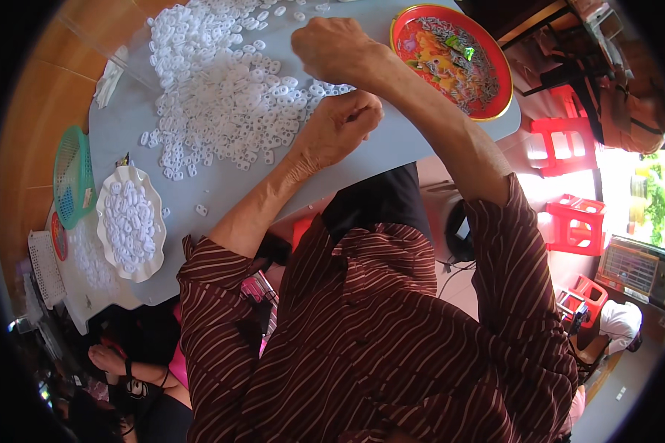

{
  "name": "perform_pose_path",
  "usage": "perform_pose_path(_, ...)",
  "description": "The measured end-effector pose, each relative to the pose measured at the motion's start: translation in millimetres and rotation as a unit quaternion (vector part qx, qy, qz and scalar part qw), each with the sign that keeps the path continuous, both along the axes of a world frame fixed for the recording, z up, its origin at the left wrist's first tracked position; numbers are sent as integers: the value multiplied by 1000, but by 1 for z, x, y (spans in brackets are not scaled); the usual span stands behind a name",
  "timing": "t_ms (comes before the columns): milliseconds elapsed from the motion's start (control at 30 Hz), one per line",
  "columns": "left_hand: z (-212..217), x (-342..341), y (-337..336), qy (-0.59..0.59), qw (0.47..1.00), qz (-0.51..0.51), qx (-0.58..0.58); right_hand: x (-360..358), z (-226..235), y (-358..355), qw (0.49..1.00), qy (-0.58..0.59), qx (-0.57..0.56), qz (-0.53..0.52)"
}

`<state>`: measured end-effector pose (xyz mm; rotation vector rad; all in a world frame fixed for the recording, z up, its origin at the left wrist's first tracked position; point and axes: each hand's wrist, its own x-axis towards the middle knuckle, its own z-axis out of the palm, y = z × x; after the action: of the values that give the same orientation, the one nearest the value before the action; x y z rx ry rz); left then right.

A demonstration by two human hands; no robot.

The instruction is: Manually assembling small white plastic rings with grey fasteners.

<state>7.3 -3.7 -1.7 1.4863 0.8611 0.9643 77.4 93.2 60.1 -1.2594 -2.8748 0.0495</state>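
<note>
A large heap of small white plastic pieces with holes (229,103) spreads over the grey-blue table (288,196). My left hand (340,125) is at the heap's right side, its fingers curled and pinched together; anything between them is too small or hidden to make out. Farther out, my right hand (332,48) is closed above the table beside the heap, knuckles up. Its fingertips are turned away, so what they grip cannot be seen. To the right of both hands is a round red tray (505,81) with a floral print, holding many thin grey metal pieces and a shiny green item.
At the left stand a scalloped white dish (157,258) of white pieces and a green plastic basket (72,159). Red stools (576,221) are on the floor at right. A person's hand (107,359) shows at lower left; another person (619,325) bends at far right.
</note>
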Motion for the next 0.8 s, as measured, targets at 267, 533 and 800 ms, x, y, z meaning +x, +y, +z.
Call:
perform_pose_path(267,5,6,0,-5,1000,16,-12,-27,-32,29,976,196,-17,92)
perform_pose_path(533,4,5,1,27,999,14,10,-37,-29,23,985,152,-50,60)
perform_pose_path(800,6,5,0,33,999,9,-14,-25,-24,14,982,177,-49,34)
